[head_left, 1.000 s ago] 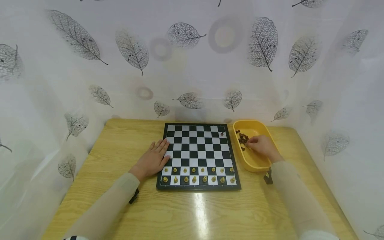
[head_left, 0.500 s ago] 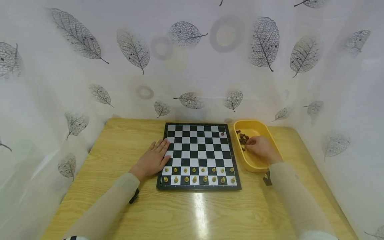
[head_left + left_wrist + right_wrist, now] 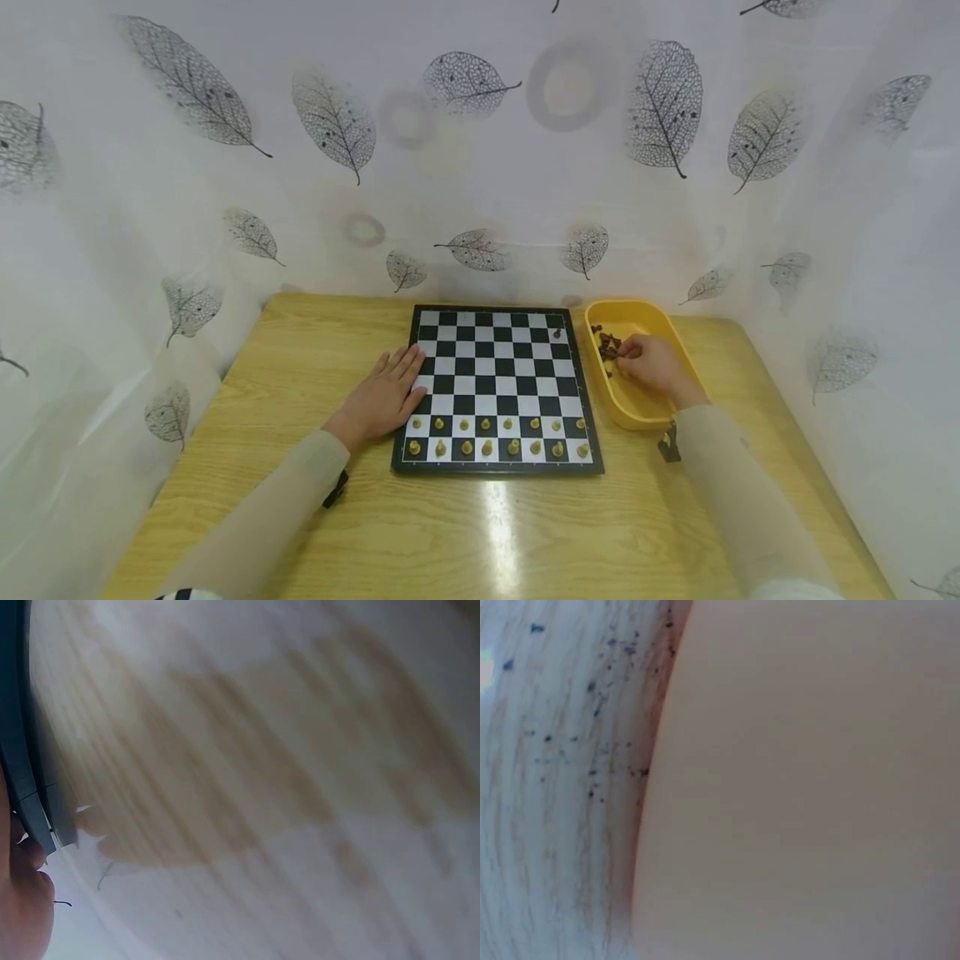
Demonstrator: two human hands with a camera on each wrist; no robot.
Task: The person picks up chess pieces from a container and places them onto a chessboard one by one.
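Note:
A black-and-white chessboard [image 3: 495, 386] lies on the table, with two rows of yellowish pieces [image 3: 486, 424] on its near side. One dark piece [image 3: 557, 334] stands near its far right corner. My left hand [image 3: 381, 402] rests flat with straight fingers on the board's left edge; in the left wrist view part of the hand [image 3: 28, 907] shows beside the dark board edge [image 3: 21, 735]. Inside the yellow tray, my right hand [image 3: 651, 364] has its thumb and fingertips together at the dark pieces [image 3: 608, 343]; whether a piece is between them is hidden.
The yellow tray [image 3: 686, 367] stands close to the board's right side on the wooden table [image 3: 420, 533]. A leaf-patterned curtain [image 3: 480, 167] hangs behind the table and down both sides. The right wrist view is mostly filled by a blurred pale surface.
My right fingers have shifted slightly among the dark pieces in the tray, and a few of those pieces lie differently. My left hand has stayed on the board's edge.

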